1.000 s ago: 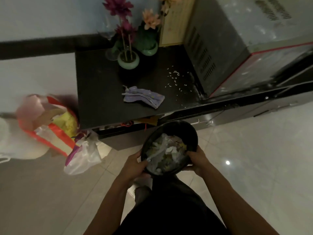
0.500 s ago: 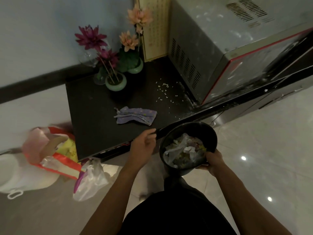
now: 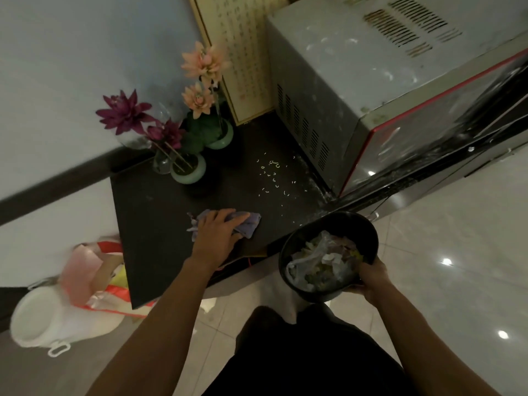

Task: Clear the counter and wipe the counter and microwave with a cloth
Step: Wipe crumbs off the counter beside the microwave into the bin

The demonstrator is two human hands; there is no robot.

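Note:
A lilac cloth (image 3: 252, 224) lies on the black counter (image 3: 151, 212) near its front edge. My left hand (image 3: 218, 235) rests on top of the cloth, fingers curled over it. My right hand (image 3: 371, 281) grips the near rim of a black bin (image 3: 363, 232) full of wrappers and scraps, held just off the counter's front edge. Small white crumbs (image 3: 273, 175) are scattered on the counter between the cloth and the microwave (image 3: 357, 90), which stands at the right with dusty smears on its top.
Two green vases of artificial flowers (image 3: 190, 170) and a clear glass stand at the counter's back left. A framed board (image 3: 240, 52) leans on the wall behind. On the floor at the left are a white container (image 3: 48, 318) and an orange-striped bag (image 3: 97, 281).
My left hand let go of the bin, reached forward over the counter's edge and came down on the cloth. The bin moved right, held by my right hand alone.

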